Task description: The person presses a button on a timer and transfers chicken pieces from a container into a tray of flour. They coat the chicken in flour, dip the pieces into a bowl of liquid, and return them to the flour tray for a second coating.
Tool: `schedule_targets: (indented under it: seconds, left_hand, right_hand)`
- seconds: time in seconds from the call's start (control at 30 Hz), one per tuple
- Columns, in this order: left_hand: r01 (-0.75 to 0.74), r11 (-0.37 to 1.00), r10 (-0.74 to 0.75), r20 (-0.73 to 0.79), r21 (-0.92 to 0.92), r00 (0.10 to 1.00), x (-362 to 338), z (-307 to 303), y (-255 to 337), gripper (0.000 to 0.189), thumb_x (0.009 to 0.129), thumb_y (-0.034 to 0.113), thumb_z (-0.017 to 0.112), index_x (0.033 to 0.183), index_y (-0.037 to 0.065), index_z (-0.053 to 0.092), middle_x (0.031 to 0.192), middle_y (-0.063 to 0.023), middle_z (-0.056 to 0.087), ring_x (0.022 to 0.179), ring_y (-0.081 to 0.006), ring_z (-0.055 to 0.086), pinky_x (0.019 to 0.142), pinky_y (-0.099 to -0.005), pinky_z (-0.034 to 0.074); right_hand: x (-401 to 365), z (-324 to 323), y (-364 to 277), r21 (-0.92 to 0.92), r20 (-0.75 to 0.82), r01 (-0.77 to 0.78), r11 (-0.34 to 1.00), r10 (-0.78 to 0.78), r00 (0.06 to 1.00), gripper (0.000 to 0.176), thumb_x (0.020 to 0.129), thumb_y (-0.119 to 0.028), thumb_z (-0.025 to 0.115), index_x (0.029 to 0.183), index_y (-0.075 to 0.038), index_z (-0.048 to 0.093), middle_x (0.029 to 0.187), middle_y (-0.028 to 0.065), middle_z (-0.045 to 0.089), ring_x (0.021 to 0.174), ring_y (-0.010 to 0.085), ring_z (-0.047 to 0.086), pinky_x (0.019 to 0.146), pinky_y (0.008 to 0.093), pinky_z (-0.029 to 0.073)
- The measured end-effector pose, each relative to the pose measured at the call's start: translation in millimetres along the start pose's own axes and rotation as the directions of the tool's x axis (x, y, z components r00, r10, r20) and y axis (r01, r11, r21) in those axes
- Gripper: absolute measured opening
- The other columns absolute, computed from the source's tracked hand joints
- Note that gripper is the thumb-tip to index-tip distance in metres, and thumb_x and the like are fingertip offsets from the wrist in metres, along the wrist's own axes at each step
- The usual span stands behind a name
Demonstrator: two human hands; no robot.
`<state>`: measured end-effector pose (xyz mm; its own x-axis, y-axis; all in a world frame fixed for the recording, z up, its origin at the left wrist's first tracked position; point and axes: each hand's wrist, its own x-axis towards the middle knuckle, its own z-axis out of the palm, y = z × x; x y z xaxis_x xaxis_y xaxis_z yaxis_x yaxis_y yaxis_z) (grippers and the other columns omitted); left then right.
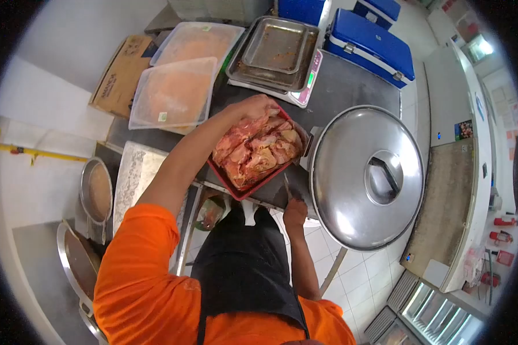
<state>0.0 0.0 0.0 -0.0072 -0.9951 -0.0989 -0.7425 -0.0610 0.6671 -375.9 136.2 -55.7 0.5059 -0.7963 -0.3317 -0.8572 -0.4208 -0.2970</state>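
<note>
A red tray (240, 195) filled with seasoned raw meat pieces (259, 152) sits near the front edge of the dark table. My left hand (258, 107) reaches over the tray's far side, its fingers curled on a piece of meat; the fingertips are partly hidden. Low at the table's front edge, my right hand (295, 213) is closed round the handle of a knife (287, 184). The blade points away from me, just right of the tray. Close by on the right is a large pot with a round metal lid (351, 172).
Behind the tray, metal trays (276, 49) rest on a scale (309, 86). Clear plastic containers (175, 95) and a cardboard box (118, 75) stand at the left. Blue coolers (371, 46) are at the back right. Metal pans (96, 190) stand low on the left.
</note>
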Motion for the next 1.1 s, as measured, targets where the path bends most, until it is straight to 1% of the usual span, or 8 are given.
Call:
schedule_targets:
  seconds: [0.1,0.17,0.23,0.37,0.53,0.73,0.87,1.1]
  left_hand:
    - [-0.212,0.966,0.165,0.279,0.149,0.946,34,-8,7,0.038,0.076,0.012,0.054,0.113,0.012,0.060,0.107,-0.0156,0.060,0.103,-0.0289,0.056,0.086,-0.0397,0.044]
    - [-0.274,0.900,-0.049,0.702,0.340,0.711,51,-22,10,0.031,0.079,0.016,0.055,0.108,0.011,0.061,0.097,-0.0143,0.064,0.093,-0.0277,0.060,0.080,-0.0386,0.046]
    - [-0.263,0.936,0.019,0.714,0.234,0.700,58,-21,-7,0.027,0.080,0.019,0.057,0.104,0.009,0.062,0.094,-0.0144,0.065,0.089,-0.0271,0.061,0.077,-0.0384,0.046]
    - [-0.280,0.943,0.102,0.648,0.177,0.755,65,-25,-19,0.029,0.082,0.029,0.060,0.096,0.004,0.061,0.089,-0.0145,0.065,0.084,-0.0263,0.061,0.073,-0.0382,0.046]
    - [-0.327,0.934,0.219,0.492,0.143,0.842,44,-51,-23,0.018,0.078,0.018,0.067,0.084,0.002,0.061,0.079,-0.0149,0.063,0.075,-0.0269,0.059,0.068,-0.0371,0.045]
    - [-0.333,0.943,0.300,0.382,0.020,0.874,-2,-96,10,0.013,0.075,0.009,0.068,0.078,0.002,0.058,0.070,-0.0129,0.059,0.066,-0.0283,0.055,0.060,-0.0366,0.042]
    - [-0.405,0.914,0.380,0.353,-0.001,0.855,-13,-101,32,0.006,0.072,0.000,0.057,0.075,-0.003,0.054,0.071,-0.0188,0.057,0.068,-0.0326,0.055,0.063,-0.0400,0.042]
    - [-0.461,0.887,0.441,0.359,-0.031,0.823,-17,-88,45,0.008,0.073,0.004,0.061,0.077,-0.001,0.057,0.072,-0.0161,0.059,0.071,-0.0293,0.058,0.064,-0.0382,0.043]
  right_hand:
    - [-18,-56,-20,0.009,0.157,-0.075,0.997,0.072,0.985,0.028,0.078,-0.028,0.064,0.102,-0.014,0.067,0.085,0.0167,0.066,0.083,0.0318,0.064,0.074,0.0426,0.050]
    - [-37,-20,3,0.191,0.201,-0.006,0.982,-0.033,0.979,0.035,0.075,-0.028,0.067,0.106,-0.012,0.066,0.085,0.0160,0.066,0.083,0.0318,0.064,0.076,0.0406,0.051]
    - [-46,-58,-13,0.572,0.494,-0.150,0.806,-0.193,0.848,0.046,0.076,-0.014,0.066,0.118,0.001,0.056,0.086,0.0170,0.066,0.067,0.0200,0.066,0.059,0.0323,0.054]
    - [-53,-126,-68,0.931,0.346,-0.283,0.230,-0.313,0.884,0.033,0.084,-0.004,0.056,0.116,0.002,0.058,0.068,0.0076,0.064,0.054,0.0102,0.061,0.048,0.0243,0.049]
    - [18,-159,-114,0.562,-0.162,0.224,0.796,-0.159,0.974,0.033,0.081,-0.018,0.062,0.104,0.007,0.060,0.061,0.0110,0.063,0.057,0.0180,0.064,0.054,0.0311,0.049]
    - [84,-170,-135,0.297,-0.232,0.328,0.897,-0.266,0.936,0.035,0.071,-0.028,0.069,0.092,0.000,0.063,0.074,0.0227,0.063,0.075,0.0423,0.061,0.068,0.0424,0.049]
    - [126,-153,-126,0.220,-0.222,0.515,0.828,-0.472,0.853,0.036,0.071,-0.036,0.069,0.091,-0.006,0.069,0.094,0.0225,0.062,0.089,0.0365,0.059,0.080,0.0416,0.046]
    - [118,-169,-147,0.236,-0.189,0.371,0.898,-0.332,0.924,0.035,0.069,-0.033,0.072,0.087,-0.003,0.070,0.088,0.0227,0.062,0.088,0.0363,0.059,0.078,0.0415,0.046]
